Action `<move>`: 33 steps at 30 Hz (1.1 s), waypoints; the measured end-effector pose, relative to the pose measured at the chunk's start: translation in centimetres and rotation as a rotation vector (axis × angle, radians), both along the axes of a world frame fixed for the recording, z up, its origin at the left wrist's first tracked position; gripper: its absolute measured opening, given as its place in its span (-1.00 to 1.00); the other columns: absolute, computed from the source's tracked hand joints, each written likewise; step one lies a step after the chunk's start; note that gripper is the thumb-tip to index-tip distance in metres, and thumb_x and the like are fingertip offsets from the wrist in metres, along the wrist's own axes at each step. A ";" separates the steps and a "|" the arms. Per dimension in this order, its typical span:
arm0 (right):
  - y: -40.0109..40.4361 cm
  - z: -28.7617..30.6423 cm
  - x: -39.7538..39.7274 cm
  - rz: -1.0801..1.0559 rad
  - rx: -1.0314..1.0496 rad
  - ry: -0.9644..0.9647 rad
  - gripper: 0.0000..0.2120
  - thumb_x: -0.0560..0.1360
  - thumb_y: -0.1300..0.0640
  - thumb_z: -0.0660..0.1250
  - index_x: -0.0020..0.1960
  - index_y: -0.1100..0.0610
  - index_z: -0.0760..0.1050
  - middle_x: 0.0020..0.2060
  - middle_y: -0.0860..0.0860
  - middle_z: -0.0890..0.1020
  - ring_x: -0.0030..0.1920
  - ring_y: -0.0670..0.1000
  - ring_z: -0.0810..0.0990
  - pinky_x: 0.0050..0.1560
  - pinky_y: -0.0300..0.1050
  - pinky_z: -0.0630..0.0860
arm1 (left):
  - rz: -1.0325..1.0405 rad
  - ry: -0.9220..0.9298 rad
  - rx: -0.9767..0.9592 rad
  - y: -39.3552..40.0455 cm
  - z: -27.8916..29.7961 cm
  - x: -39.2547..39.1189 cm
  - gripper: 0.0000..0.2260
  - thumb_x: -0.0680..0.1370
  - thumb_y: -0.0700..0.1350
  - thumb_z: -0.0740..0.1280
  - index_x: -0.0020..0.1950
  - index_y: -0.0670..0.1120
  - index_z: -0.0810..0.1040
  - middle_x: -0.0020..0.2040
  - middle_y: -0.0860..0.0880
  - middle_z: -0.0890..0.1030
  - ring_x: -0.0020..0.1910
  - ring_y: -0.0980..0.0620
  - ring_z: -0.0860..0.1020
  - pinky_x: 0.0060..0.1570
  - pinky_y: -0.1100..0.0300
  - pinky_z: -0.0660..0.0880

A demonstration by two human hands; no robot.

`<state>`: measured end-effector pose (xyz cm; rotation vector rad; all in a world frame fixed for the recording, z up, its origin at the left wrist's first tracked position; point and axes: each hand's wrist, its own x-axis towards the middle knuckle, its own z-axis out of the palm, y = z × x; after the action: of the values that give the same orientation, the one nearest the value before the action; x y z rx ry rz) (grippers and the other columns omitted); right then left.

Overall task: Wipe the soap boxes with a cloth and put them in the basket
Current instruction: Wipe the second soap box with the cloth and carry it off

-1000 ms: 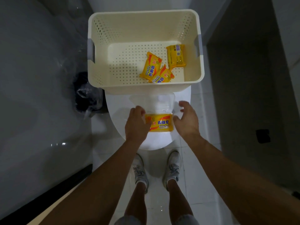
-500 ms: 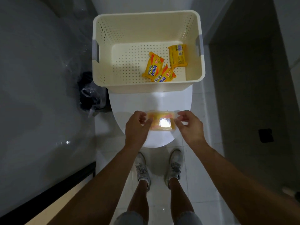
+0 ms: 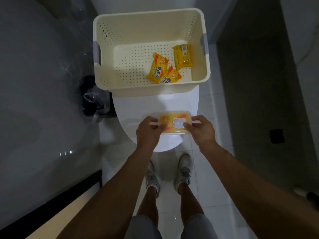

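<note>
A clear plastic soap box with a yellow soap pack inside and a bear mark on its lid sits on the white toilet lid. My left hand grips its left end and my right hand grips its right end, fingers curled on the lid. Behind it stands the cream perforated basket, holding three yellow soap packs at its right front. No cloth is in view.
A black bin with a plastic liner stands on the floor left of the toilet. A grey glossy wall lies on the left, a dark doorway on the right. My shoes stand on white tiles.
The clear lid came down over the soap pack, and both hands closed in on the box's ends. The view shifted slightly.
</note>
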<state>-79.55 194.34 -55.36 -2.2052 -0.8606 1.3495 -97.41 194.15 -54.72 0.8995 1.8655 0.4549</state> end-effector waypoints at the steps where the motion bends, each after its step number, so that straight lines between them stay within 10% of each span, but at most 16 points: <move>1: -0.2 1.2 0.2 -0.028 0.015 0.030 -0.71 0.42 0.04 0.55 0.06 0.02 0.51 0.04 0.08 0.68 -0.13 -0.06 0.64 0.02 -0.11 0.60 | 0.014 -0.027 0.029 -0.2 1.0 0.1 -0.71 0.46 0.04 0.50 0.10 0.01 0.54 -0.01 -0.05 0.67 -0.12 0.09 0.60 -0.20 0.31 0.43; 7: 0.1 12.2 1.8 -0.164 0.195 0.213 -0.68 0.47 0.10 0.51 0.17 0.08 0.51 0.04 0.15 0.64 0.00 0.15 0.67 0.02 0.06 0.67 | -0.009 -0.177 0.227 0.8 10.7 1.7 -0.63 0.44 0.07 0.45 0.22 0.15 0.51 -0.07 0.00 0.63 -0.07 -0.02 0.65 0.05 -0.04 0.59; 19: 2.6 32.4 7.7 -0.348 0.616 0.301 -0.73 0.51 0.27 0.42 0.20 0.13 0.61 -0.09 0.03 0.72 -0.16 -0.08 0.67 -0.24 -0.29 0.54 | -0.193 -0.429 0.512 9.8 31.6 8.0 -0.66 0.44 -0.15 0.50 0.19 0.05 0.64 -0.11 0.11 0.66 -0.21 0.22 0.64 -0.19 0.33 0.55; 33: -3.7 42.8 20.0 -0.773 0.796 0.116 -0.66 0.47 0.19 0.49 0.24 0.18 0.58 0.00 0.14 0.69 0.00 0.09 0.70 0.03 -0.04 0.65 | -0.568 -0.600 0.439 10.5 40.1 24.7 -0.71 0.44 -0.12 0.44 0.16 -0.01 0.63 -0.03 -0.03 0.71 -0.10 0.06 0.68 -0.03 0.08 0.65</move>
<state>-59.53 190.62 -12.57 -1.5335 -0.3230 0.5909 -72.68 204.62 -14.63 1.3498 0.9225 0.6931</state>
